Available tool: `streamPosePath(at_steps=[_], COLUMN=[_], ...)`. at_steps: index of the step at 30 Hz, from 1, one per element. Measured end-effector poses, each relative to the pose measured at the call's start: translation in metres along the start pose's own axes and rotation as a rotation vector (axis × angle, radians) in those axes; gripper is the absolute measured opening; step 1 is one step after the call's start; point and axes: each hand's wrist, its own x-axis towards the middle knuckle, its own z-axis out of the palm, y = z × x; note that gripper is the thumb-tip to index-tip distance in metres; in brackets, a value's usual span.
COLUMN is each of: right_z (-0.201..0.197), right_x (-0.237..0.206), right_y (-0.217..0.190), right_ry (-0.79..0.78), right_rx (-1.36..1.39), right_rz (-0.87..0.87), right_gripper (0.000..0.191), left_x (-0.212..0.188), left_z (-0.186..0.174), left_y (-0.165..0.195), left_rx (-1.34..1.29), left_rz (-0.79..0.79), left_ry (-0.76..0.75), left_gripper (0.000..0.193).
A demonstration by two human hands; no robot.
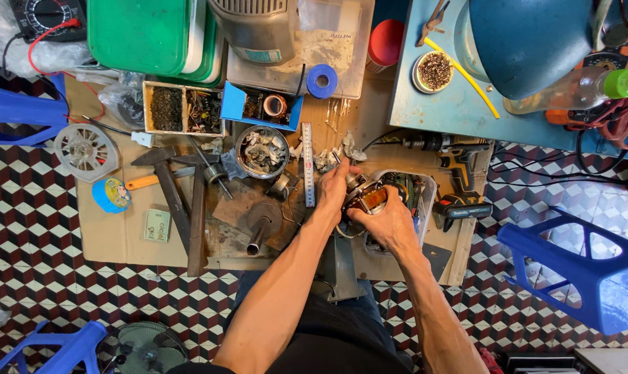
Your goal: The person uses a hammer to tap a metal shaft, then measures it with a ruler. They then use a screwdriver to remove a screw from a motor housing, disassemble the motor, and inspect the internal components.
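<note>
Both my hands meet over a small electric motor (pixel 370 199) with copper windings, held above a cardboard sheet (pixel 113 235) on the tiled floor. My left hand (pixel 334 187) grips the motor's left side, fingers curled around its metal end. From below and the right, my right hand (pixel 390 220) wraps around the motor body. A white plastic tub (pixel 425 190) with tools sits just behind the motor.
A metal bowl of scraps (pixel 262 151), a ruler (pixel 307 166), hammers (pixel 168 183), a cordless drill (pixel 461 187) and parts boxes (pixel 183 109) lie on the cardboard. Blue plastic stools (pixel 577 266) stand right and left. A blue table (pixel 459 104) is at upper right.
</note>
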Motion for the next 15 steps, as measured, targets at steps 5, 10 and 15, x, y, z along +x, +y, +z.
streamPosePath(at_steps=[5, 10, 15], right_z=[-0.0073, -0.0068, -0.0051], right_x=[0.0045, 0.0050, 0.0005], right_y=[-0.0005, -0.0019, -0.0031], right_ry=[-0.034, -0.065, -0.021], right_rx=[0.047, 0.029, 0.039], right_rz=[-0.030, 0.016, -0.037], right_gripper=[0.101, 0.101, 0.099], left_x=[0.0003, 0.0021, 0.0040], left_z=[0.0044, 0.0049, 0.0027], left_y=[-0.0004, -0.0021, -0.0024], left_rx=[-0.057, -0.119, 0.063], left_rz=[0.004, -0.009, 0.030], left_ry=[0.113, 0.087, 0.140], left_gripper=[0.047, 0.046, 0.048])
